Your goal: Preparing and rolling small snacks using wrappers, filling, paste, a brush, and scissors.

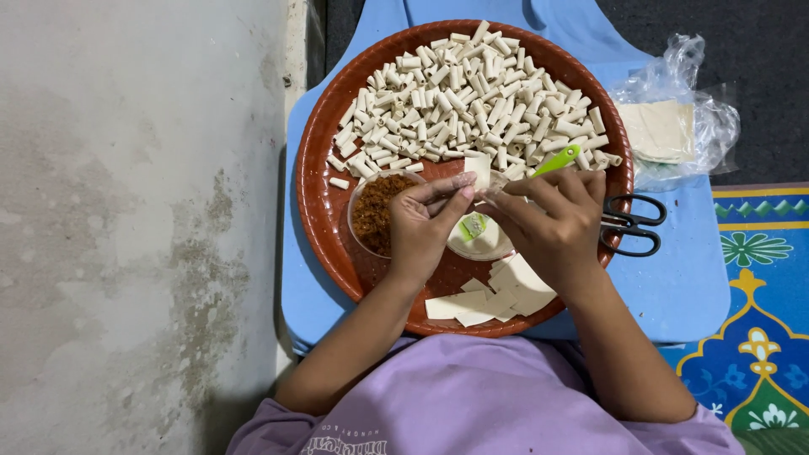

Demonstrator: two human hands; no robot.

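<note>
**Rolling a wrapper over the tray**

Head view: left hand [425, 221] and right hand [552, 221] pinch one pale wrapper square [479, 171] above the round brown tray [313, 202], grips closed; right also holds a green spoon [556, 159]. Filling bowl [375, 211] sits close for scooping.

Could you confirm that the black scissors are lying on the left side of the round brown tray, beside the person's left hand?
Not quite: the head view shows the black scissors at the right edge of the round brown tray, beside the person's right hand, not the left.
</note>
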